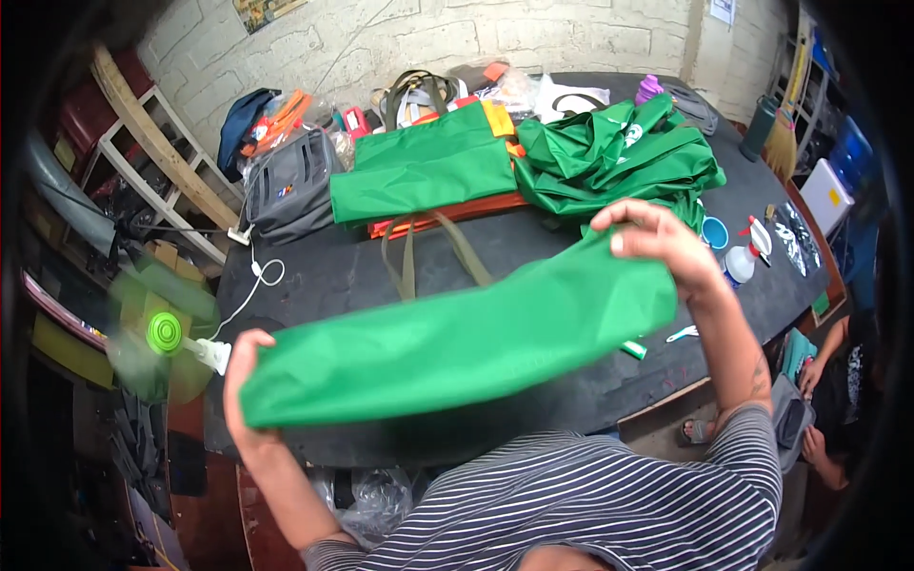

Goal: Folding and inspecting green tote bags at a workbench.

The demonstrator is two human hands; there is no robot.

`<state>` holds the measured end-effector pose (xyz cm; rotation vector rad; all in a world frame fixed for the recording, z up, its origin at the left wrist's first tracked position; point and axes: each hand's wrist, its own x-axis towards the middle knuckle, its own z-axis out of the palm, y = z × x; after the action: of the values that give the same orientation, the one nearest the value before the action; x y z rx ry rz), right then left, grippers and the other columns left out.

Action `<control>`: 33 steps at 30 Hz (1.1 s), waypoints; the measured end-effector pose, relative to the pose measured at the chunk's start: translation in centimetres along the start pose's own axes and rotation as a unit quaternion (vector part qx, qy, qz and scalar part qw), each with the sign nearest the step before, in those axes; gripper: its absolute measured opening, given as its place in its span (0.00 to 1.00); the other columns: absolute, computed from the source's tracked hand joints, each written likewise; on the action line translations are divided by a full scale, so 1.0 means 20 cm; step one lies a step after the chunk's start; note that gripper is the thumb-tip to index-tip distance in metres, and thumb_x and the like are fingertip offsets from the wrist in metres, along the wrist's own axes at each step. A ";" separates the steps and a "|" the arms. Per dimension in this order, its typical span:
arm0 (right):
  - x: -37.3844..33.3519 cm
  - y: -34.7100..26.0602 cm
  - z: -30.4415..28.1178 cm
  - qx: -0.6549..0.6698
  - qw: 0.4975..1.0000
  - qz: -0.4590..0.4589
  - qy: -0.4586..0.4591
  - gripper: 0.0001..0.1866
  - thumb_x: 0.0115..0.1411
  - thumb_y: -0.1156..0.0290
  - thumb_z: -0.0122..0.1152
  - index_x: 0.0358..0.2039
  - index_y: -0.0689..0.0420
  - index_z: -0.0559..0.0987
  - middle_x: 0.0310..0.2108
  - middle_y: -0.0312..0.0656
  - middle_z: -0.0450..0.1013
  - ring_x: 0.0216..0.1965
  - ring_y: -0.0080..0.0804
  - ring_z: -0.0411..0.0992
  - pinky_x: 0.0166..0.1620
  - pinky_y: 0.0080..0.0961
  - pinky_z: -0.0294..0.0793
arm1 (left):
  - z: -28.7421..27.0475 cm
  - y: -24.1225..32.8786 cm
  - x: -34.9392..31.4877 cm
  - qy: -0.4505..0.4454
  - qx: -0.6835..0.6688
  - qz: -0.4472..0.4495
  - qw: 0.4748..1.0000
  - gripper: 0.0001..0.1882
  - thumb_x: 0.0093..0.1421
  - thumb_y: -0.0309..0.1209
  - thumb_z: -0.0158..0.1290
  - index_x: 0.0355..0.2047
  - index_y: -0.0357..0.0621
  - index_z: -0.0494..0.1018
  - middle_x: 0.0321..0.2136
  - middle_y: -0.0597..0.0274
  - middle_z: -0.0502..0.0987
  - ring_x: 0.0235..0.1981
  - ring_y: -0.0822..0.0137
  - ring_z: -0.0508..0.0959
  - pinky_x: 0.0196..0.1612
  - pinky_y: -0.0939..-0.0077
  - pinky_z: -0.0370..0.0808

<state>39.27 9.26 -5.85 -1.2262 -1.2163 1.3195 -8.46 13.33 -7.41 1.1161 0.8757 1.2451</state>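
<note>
A green fabric bag [457, 347] with olive straps [464, 252] is stretched in the air between my two hands, above the dark table. Its left end is gripped by my left hand [249, 381], thumb on the near face and the other fingers hidden behind the cloth. My right hand [657, 243] pinches the upper right corner, its fingers curled over the edge. Beyond it lies a flat stack of folded green bags [428, 171] with orange fabric [457, 207] beneath. Right of that stack is a crumpled heap of green bags [609, 162].
A grey backpack [293, 186] stands at the table's back left. A spinning green fan [164, 333] is close by my left hand. On the right are a spray bottle [743, 257], a blue cup [714, 232] and a dark tumbler [760, 127]. Another person's hand [812, 377] shows at far right.
</note>
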 end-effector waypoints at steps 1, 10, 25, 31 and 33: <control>0.04 -0.12 0.02 0.015 0.999 -0.027 -0.025 0.13 0.56 0.69 0.61 0.41 0.60 0.76 0.32 0.36 0.75 0.32 0.21 0.74 0.38 0.20 0.75 | 0.04 0.12 0.00 0.009 -0.036 0.022 0.999 0.13 0.70 0.38 0.39 0.36 0.42 0.67 0.26 0.65 0.74 0.27 0.73 0.76 0.32 0.78 0.75; 1.01 -0.89 -0.23 -0.101 0.951 -0.285 -0.063 0.18 0.58 0.65 0.61 0.45 0.62 0.77 0.38 0.37 0.76 0.40 0.22 0.73 0.45 0.18 0.72 | 0.10 0.82 1.12 -0.071 -0.125 0.154 0.978 0.33 0.63 0.53 0.42 0.46 0.28 0.69 0.41 0.45 0.76 0.42 0.54 0.76 0.52 0.61 0.71; 1.82 0.29 -0.38 -0.413 0.885 -0.127 0.173 0.19 0.56 0.65 0.57 0.47 0.58 0.77 0.43 0.51 0.76 0.47 0.39 0.74 0.54 0.33 0.69 | 0.01 -0.45 2.02 -0.069 0.223 -0.035 0.972 0.20 0.56 0.20 0.47 0.50 0.44 0.72 0.43 0.59 0.76 0.42 0.67 0.76 0.48 0.70 0.72; 1.81 0.58 -0.26 -0.453 0.882 -0.093 0.087 0.22 0.64 0.60 0.47 0.50 0.63 0.73 0.46 0.57 0.73 0.50 0.55 0.69 0.55 0.42 0.67 | -0.14 -0.86 2.01 0.049 0.463 0.091 0.880 0.16 0.52 0.24 0.52 0.42 0.47 0.79 0.24 0.56 0.78 0.23 0.71 0.74 0.31 0.74 0.71; 1.79 0.54 -0.27 -0.470 0.874 -0.077 0.092 0.21 0.64 0.60 0.48 0.48 0.63 0.74 0.45 0.56 0.73 0.49 0.57 0.69 0.55 0.43 0.67 | -0.09 -0.81 2.00 0.083 0.510 0.111 0.849 0.16 0.50 0.27 0.53 0.41 0.50 0.79 0.27 0.50 0.79 0.27 0.62 0.77 0.35 0.68 0.72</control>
<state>42.17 44.35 -19.37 -1.8065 -1.8476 0.4206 0.10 53.59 -20.54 2.0059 1.6746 1.0466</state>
